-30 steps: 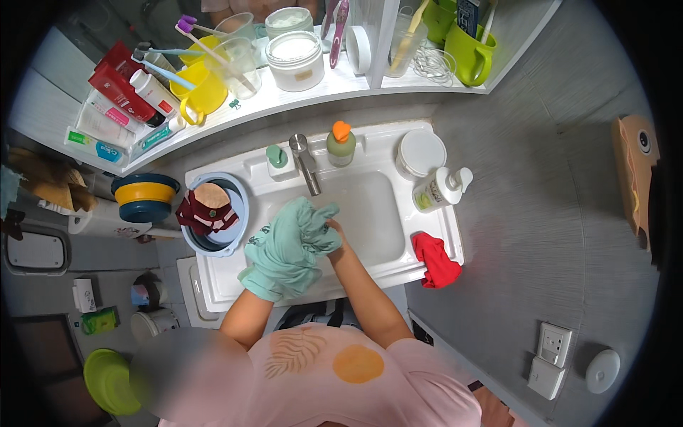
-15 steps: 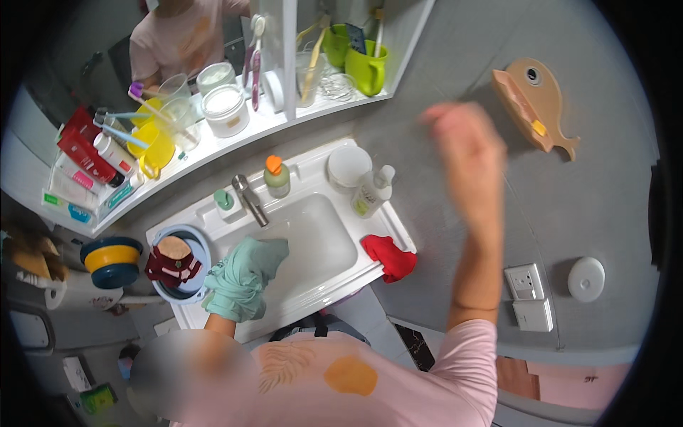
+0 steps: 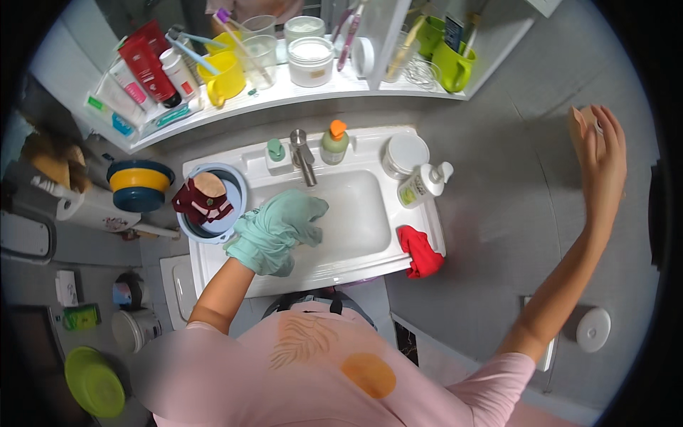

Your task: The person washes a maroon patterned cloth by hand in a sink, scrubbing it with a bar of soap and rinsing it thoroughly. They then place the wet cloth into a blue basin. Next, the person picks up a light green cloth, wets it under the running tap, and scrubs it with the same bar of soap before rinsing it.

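Observation:
A wet-looking mint-green cloth point(image 3: 281, 224) is bunched over my left hand, above the left side of the white sink point(image 3: 356, 213). The cloth hides my left fingers; only the wrist and forearm show below it. My right hand point(image 3: 603, 156) is raised at the grey wall on the far right. Its fingers are stretched out and slightly apart over a peach fish-shaped soap holder point(image 3: 580, 122), covering most of it. Whether the fingertips touch anything inside the holder is hidden.
A blue basin point(image 3: 240, 193) with a maroon cloth stands at the sink's left. Behind the bowl are a metal tap point(image 3: 302, 156) and an orange-topped pump bottle point(image 3: 334, 146). A white pump bottle point(image 3: 421, 186) and red cloth point(image 3: 421, 252) lie right. A toiletry shelf point(image 3: 277, 89) overhangs the back.
My right hand has moved right, from beside the soap holder to over it. The view has shifted, while the mint-green cloth stays around my left hand over the sink.

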{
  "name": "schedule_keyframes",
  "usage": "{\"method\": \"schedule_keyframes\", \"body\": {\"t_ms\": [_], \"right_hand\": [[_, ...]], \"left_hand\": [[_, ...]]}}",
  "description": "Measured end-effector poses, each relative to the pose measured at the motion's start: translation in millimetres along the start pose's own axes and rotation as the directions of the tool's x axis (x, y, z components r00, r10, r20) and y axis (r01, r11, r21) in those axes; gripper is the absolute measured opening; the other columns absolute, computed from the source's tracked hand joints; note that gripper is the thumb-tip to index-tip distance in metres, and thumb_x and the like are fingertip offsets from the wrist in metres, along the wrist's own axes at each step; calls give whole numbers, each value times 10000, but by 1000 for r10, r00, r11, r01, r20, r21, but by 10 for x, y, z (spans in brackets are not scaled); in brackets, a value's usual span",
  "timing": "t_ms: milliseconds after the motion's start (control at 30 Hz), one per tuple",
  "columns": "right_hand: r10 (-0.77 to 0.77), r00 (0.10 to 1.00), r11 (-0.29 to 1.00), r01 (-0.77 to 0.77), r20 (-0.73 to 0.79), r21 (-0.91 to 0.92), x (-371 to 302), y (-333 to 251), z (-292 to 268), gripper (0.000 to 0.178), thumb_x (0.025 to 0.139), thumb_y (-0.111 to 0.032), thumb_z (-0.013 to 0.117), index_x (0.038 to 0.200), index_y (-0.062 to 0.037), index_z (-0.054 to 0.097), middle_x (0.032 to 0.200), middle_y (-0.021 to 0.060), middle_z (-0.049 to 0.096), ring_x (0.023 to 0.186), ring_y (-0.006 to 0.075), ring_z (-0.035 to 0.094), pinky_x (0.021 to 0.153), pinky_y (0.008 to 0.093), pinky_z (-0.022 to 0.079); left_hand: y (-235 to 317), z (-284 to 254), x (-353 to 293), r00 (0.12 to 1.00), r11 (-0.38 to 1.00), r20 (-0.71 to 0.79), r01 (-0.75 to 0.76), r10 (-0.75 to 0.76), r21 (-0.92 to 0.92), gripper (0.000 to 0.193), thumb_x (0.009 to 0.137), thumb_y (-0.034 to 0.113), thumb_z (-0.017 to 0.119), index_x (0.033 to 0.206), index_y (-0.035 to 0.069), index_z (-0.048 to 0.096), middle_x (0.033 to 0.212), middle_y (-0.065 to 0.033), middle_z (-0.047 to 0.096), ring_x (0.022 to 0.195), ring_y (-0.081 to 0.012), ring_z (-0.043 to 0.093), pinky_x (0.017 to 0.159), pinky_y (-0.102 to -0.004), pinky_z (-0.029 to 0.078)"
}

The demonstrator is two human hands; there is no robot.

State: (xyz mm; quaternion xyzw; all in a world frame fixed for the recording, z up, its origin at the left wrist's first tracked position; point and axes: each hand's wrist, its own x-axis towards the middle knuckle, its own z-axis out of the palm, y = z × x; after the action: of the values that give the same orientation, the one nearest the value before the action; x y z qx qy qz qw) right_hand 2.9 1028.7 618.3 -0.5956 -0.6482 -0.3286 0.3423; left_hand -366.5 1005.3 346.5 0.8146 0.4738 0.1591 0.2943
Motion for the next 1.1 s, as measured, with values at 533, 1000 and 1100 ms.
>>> {"method": "schedule_keyframes", "body": {"t_ms": [533, 1000, 1100], "right_hand": [[-709, 37, 361, -839, 704, 407, -3237, -2007, 2476, 402, 737, -216, 688, 1067, -18, 569, 966, 99, 608, 886, 163, 566, 757, 281, 447], [-314, 207, -550, -835, 926, 0, -2945, -1381, 2472, 300, 872, -150, 477, 1146, -28, 455, 999, 94, 569, 865, 198, 582, 699, 362, 517], [-302, 227, -566, -824, 926, 18, -2734, -1488, 2237, 286, 873, -146, 480, 1133, -29, 466, 996, 79, 570, 875, 182, 575, 740, 345, 502]], "left_hand": [[-493, 64, -75, 976, 966, 201, -128, 83, 223, 375, 806, 122, 528, 1176, 68, 497, 1079, -122, 567, 1003, -252, 539, 877, -325, 423], [-1997, 1644, -874, 812, 276, 299, 477, -501, -834, 371, 842, 152, 519, 1206, 100, 468, 1053, -86, 584, 937, -216, 567, 813, -332, 449], [-2170, 2130, -1014, 745, 42, 339, 440, -574, -897, 370, 850, 158, 517, 1213, 107, 462, 1047, -78, 587, 924, -209, 573, 799, -334, 454]]}}
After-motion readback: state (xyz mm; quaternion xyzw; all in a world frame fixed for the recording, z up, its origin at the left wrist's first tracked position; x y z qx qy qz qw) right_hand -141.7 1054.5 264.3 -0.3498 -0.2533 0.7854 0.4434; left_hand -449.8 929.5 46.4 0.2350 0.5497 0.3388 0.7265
